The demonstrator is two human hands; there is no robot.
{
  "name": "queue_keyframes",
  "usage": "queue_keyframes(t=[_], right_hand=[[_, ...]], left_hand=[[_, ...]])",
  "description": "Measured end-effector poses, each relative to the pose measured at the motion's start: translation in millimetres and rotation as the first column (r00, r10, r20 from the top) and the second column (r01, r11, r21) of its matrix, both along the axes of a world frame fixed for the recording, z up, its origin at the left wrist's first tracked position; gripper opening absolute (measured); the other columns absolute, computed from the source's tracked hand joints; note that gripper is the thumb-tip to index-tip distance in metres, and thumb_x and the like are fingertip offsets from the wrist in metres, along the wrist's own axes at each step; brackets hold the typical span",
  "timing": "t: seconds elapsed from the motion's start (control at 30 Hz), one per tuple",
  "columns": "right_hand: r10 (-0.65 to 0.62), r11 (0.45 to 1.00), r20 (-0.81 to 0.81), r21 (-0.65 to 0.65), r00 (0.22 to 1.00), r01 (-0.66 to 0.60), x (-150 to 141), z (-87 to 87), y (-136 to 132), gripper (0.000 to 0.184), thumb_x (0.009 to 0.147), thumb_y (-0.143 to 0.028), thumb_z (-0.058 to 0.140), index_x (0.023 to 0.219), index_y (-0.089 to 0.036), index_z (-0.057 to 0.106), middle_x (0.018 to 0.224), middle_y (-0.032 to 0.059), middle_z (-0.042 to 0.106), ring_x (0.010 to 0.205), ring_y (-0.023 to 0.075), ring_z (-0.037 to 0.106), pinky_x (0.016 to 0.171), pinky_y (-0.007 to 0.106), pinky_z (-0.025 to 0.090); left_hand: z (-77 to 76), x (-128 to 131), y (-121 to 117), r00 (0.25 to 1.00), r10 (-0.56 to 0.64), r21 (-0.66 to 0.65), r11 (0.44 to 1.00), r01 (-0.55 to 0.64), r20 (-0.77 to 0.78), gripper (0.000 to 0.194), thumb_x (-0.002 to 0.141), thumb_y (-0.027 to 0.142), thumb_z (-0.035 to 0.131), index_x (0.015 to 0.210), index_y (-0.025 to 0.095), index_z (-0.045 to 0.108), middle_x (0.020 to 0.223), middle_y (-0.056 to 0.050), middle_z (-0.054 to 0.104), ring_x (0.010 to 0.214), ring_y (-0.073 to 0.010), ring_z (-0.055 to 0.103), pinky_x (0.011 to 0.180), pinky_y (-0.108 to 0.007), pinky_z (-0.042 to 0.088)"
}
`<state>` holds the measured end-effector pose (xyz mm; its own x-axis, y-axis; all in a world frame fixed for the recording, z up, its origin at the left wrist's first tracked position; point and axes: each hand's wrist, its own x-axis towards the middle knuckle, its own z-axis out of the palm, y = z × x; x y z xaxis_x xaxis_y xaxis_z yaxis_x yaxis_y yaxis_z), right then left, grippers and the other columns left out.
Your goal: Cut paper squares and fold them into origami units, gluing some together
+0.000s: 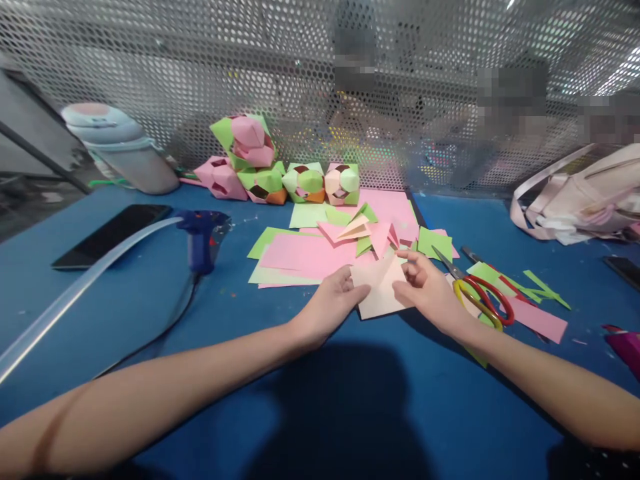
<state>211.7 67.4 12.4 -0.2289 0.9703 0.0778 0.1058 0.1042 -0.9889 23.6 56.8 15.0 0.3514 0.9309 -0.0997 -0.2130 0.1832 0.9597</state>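
A pale cream-pink sheet of paper (381, 293) is held up just over the blue table, a crease or fold showing near its top. Its left side is pinched by my left hand (334, 300), thumb in front. On the other side, my right hand (425, 287) grips the right edge between thumb and fingers. Right behind the sheet are folded paper pieces (357, 230) in pink, cream and green. Flat pink sheets (300, 253) and green ones lie to their left. Scissors (483, 293) with red and yellow handles rest by my right hand.
Folded paper balls (260, 180) stand along a perforated metal screen (280, 87). A blue glue gun (200, 240) with a long clear glue stick stands left, near a phone (113, 233) and a tumbler (125, 150). Paper scraps (537, 317) and a pale bag (585, 193) are right.
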Motion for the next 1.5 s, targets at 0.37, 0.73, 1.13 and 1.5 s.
queue_keyframes(t=[0.37,0.73,1.13,1.5], right_hand=[[0.001,0.996,0.095,0.086,0.995,-0.009,7.9,-22.9,-5.5,0.047,0.081,-0.022,0.061,0.125,-0.025,0.045,0.099,0.0039,0.067,0.083,0.0176,0.066,0.069,0.031,0.053],[-0.034,0.982,0.395,0.185,0.918,-0.044,14.0,-13.8,-8.3,0.035,0.08,-0.015,0.057,0.113,-0.024,0.056,0.094,0.0001,0.067,0.08,0.016,0.062,0.067,0.029,0.048],[-0.012,0.838,0.487,0.482,0.873,-0.257,19.1,-17.3,-10.2,0.009,0.084,-0.012,0.058,0.085,-0.021,0.061,0.096,0.0036,0.067,0.092,0.0178,0.06,0.082,0.035,0.047],[-0.003,0.535,0.666,0.631,0.746,-0.561,34.6,-19.4,-11.6,0.019,0.088,-0.007,0.052,0.101,-0.017,0.06,0.106,0.0095,0.067,0.098,0.0202,0.061,0.08,0.038,0.049]], left_hand=[[-3.0,-9.0,10.7,0.942,0.079,0.172,0.985,-0.023,-0.327,0.016,0.085,0.031,0.06,0.084,0.018,0.051,0.059,0.004,0.059,0.059,-0.0098,0.056,0.062,-0.022,0.042],[0.2,-19.0,15.7,0.609,0.24,0.486,0.829,0.278,-0.756,0.016,0.082,0.021,0.056,0.067,0.016,0.058,0.075,-0.001,0.058,0.072,-0.0141,0.054,0.066,-0.027,0.041],[-10.2,-26.1,13.0,0.594,0.279,0.581,0.704,0.407,-0.755,0.013,0.084,0.014,0.057,0.074,0.016,0.066,0.077,-0.003,0.059,0.081,-0.0169,0.054,0.076,-0.03,0.042],[-13.9,-27.7,15.1,0.614,0.261,0.574,0.719,0.392,-0.745,0.014,0.085,0.018,0.058,0.08,0.019,0.071,0.079,-0.004,0.062,0.084,-0.0183,0.055,0.078,-0.031,0.045]])
